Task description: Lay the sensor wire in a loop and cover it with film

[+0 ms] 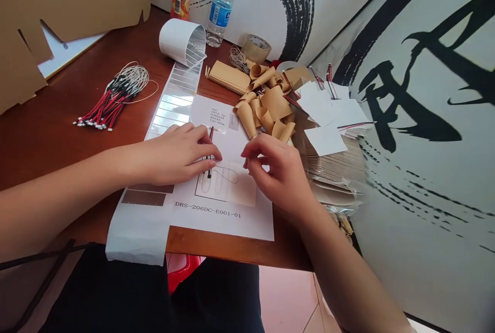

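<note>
My left hand (178, 155) lies on a printed paper sheet (228, 219), its fingertips closed around a thin red-and-black wire lead (210, 150) that stands out from under them. My right hand (274, 173) hovers close by with curled fingers, and whatever its fingertips may pinch is too small to tell. Under both hands, a drawing of a looped cable (226, 183) sits on the sheet above the printed code "DRS-206DC-E001-01". Behind them lies a strip of white labels (176, 98), running off a white roll (181, 42).
A bundle of red-and-black wire harnesses (112, 101) lies on the wooden table (50, 142) at left. Curled kraft paper pieces (266, 106) and stacked paper bags (332, 168) crowd the right. A water bottle (220, 8), a tape roll (256, 48) and a cardboard box (65, 18) stand behind. A printed wall (425, 194) bounds the right.
</note>
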Available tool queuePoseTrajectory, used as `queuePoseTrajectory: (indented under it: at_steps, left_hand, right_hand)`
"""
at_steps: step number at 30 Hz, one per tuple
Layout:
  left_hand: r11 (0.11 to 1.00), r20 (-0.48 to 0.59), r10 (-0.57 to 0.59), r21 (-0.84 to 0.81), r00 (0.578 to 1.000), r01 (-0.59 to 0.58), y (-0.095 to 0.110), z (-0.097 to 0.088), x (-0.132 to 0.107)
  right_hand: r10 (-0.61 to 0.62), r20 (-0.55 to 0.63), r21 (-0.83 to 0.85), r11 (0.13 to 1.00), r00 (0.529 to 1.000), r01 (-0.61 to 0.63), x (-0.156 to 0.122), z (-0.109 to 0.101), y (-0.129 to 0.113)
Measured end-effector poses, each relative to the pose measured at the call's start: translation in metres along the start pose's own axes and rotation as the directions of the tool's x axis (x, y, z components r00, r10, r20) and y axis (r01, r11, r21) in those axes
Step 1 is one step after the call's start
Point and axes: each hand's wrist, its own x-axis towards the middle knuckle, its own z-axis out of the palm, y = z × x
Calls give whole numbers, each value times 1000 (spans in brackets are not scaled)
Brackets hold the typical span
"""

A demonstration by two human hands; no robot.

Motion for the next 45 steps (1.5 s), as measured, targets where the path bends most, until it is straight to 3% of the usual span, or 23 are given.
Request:
queuePoseTrajectory:
  at_steps: [9,17,23,27,30,33,36,45]
  left_hand:
    - [998,-59,-14,-69,998,10,0,7,10]
    - [992,-238,-5,-122,971,-25,5,17,23]
    - [993,-250,-8,-118,968,-22,4,16,29]
    - [988,-305,-23,-155,952,-26,3,14,32]
    - [989,-368,58,-106,928,-104,4,14,30]
    - [959,-345,270,9,899,-285,7,16,25]
    - [905,-313,422,85,851,-417,10,20,21]
    - [877,-269,472,234,839,-419,19,25,22]
  right_hand:
    - [-76,11,4,997,997,76,2,5,7]
    - [135,49,184,973,990,-142,2,3,5]
    - [285,59,368,885,957,-286,4,5,6]
    - [310,64,376,873,949,-311,6,4,6]
    - [283,68,387,876,957,-287,6,4,6]
    - [253,41,392,886,966,-249,6,5,7]
    - [205,-40,274,943,978,-187,6,6,9]
    - [22,-101,104,995,995,-12,7,8,12]
